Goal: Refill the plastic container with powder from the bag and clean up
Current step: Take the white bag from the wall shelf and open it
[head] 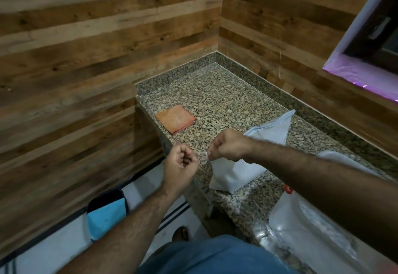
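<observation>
A white powder bag [233, 175] lies on the granite counter [217, 92] near its front edge. My right hand [229, 146] pinches the bag's upper left corner between thumb and fingers. My left hand [181, 165] hovers just left of that, off the counter's edge, with its fingers curled in a fist and nothing visible in it. A clear plastic container [301, 228] with a red mark sits at the lower right, partly hidden under my right forearm. A pale blue plastic bag [272, 128] lies behind my right wrist.
A folded orange cloth [175, 119] lies on the counter's left part. Wood-panelled walls close off the back and left. On the floor to the left stands a dark bin with a blue liner [106, 214]. A window ledge [364, 77] is at the upper right.
</observation>
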Demonstrator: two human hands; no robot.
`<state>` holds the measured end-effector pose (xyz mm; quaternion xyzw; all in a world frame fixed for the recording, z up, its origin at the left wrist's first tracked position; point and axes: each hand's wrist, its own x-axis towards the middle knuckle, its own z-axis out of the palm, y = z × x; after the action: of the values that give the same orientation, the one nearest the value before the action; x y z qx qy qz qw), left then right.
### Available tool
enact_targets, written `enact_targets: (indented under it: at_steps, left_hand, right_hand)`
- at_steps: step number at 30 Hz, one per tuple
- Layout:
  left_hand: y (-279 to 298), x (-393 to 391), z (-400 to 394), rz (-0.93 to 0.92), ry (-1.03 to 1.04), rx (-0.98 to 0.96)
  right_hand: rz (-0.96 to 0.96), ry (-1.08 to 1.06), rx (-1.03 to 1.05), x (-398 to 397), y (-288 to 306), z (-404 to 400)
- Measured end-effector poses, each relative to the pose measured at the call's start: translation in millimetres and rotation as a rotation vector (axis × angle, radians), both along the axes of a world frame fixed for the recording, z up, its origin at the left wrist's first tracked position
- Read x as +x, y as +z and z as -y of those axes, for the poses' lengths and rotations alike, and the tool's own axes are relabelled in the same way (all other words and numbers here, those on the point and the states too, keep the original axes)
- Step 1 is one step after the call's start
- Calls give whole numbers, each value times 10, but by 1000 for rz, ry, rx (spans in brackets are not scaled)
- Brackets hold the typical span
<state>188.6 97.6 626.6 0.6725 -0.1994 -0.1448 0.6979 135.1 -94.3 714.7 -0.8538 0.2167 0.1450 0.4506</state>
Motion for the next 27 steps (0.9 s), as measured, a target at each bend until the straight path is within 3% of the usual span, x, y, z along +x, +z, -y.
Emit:
enact_targets:
  at_steps: [5, 10, 17, 27]
  left_hand:
    - [-247, -45, 2, 192, -62, 179]
    - [-145, -43, 279, 411, -8, 332]
    - [-147, 23, 363, 669, 20, 409]
    - [-207, 71, 264, 822, -28, 362]
  right_hand:
    - [16, -83, -20, 53, 17, -68]
    - [54, -115, 27, -41, 30, 9]
    - [197, -86, -332, -197, 33, 106]
    - [71, -580, -595, -547, 185, 1613]
